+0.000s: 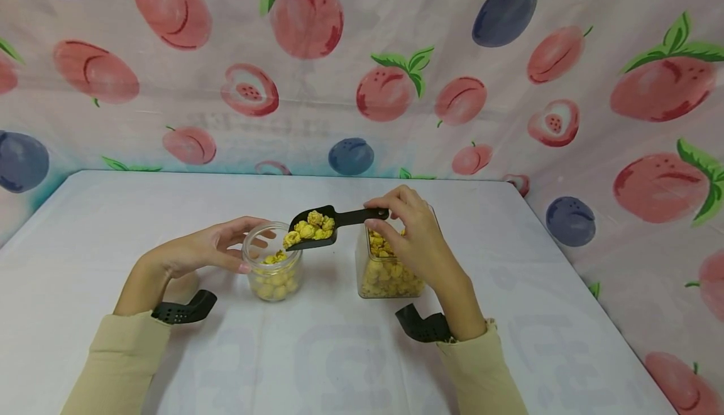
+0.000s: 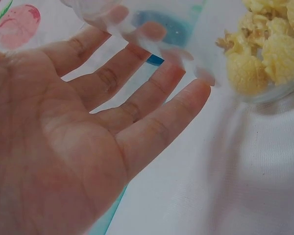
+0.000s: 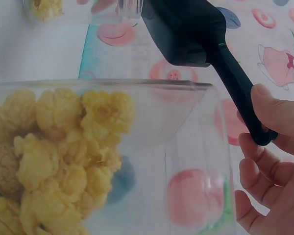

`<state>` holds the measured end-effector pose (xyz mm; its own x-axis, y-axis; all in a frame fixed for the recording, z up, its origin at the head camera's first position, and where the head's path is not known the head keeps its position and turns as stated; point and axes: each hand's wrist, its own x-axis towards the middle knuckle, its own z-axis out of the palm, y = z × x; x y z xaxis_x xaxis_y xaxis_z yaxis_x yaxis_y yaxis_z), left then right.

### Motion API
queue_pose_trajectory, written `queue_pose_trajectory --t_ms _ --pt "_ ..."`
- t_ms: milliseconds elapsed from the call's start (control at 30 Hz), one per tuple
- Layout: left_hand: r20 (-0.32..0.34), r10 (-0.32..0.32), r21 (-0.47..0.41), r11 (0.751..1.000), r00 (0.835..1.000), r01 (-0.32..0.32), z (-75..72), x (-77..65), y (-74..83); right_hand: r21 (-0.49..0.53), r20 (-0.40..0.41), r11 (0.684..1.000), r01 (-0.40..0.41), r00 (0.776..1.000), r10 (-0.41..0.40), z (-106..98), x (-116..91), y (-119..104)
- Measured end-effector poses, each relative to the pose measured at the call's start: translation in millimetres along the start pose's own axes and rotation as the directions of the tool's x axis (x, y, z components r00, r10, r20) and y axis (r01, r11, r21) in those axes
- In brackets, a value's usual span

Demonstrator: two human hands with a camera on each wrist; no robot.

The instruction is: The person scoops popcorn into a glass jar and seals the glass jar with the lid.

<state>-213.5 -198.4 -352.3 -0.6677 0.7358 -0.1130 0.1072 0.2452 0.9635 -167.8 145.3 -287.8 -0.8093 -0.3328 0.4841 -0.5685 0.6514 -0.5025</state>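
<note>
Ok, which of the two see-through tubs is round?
The jar by the left hand, with the black scoop over it: it curves all round. The other tub, by the right hand, has straight sides and corners.

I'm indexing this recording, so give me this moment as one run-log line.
left hand: around round jar; right hand: pinching black scoop; scoop: carrying popcorn, lip at jar rim; jar: partly filled; square container: holding popcorn

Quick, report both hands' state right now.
Left hand: open, fingers extended at the clear round jar.
Right hand: closed, holding the black scoop loaded with popcorn.
</note>
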Motion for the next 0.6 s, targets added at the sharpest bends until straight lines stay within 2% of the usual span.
queue_pose_trajectory --t_ms 600 --pt "-0.010 -0.016 -0.001 1.000 1.000 0.016 1.5 -0.9 -1.0 -0.006 -0.052 0.999 0.051 0.997 -0.051 -0.4 -1.7 -5.5"
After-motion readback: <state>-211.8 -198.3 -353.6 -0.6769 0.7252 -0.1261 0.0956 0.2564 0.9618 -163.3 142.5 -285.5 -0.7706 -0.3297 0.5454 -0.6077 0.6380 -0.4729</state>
